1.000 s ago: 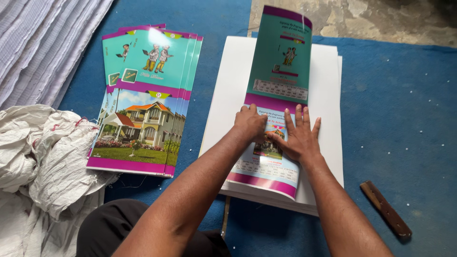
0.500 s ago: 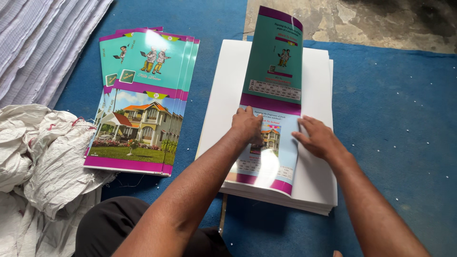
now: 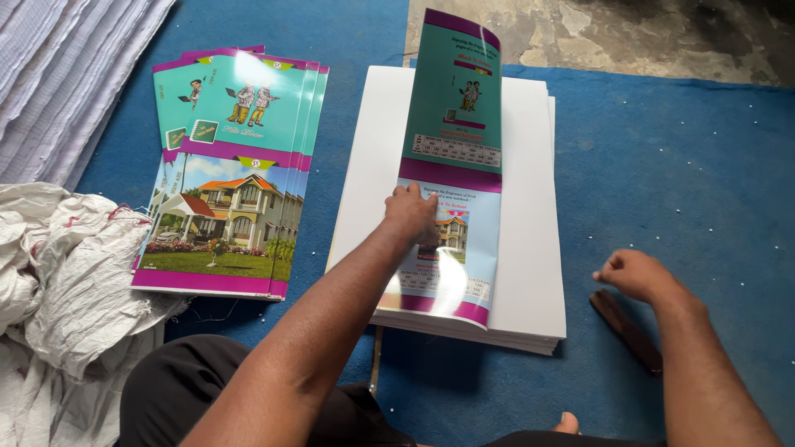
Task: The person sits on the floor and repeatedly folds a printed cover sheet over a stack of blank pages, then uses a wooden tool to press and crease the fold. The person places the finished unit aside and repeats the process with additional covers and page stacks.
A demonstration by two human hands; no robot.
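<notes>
**One cover pressed down on the white stack, several already laid aside**

The left hand lies flat on a glossy printed cover, fingers close together and pressing down near the crease across its middle. The cover rests on the stack of white sheets on the blue mat; its near half lies flat, while its far half curls up off the stack. The right hand hangs over the mat, well apart from the cover, fingers loosely curled and holding nothing, near a dark brown stick.

To the left, a fanned pile of covers of the same kind lies flat on the mat, beside a crumpled white sack. By this showing, several covers are done with, one is in hand, and its crease does not look flattened yet
</notes>
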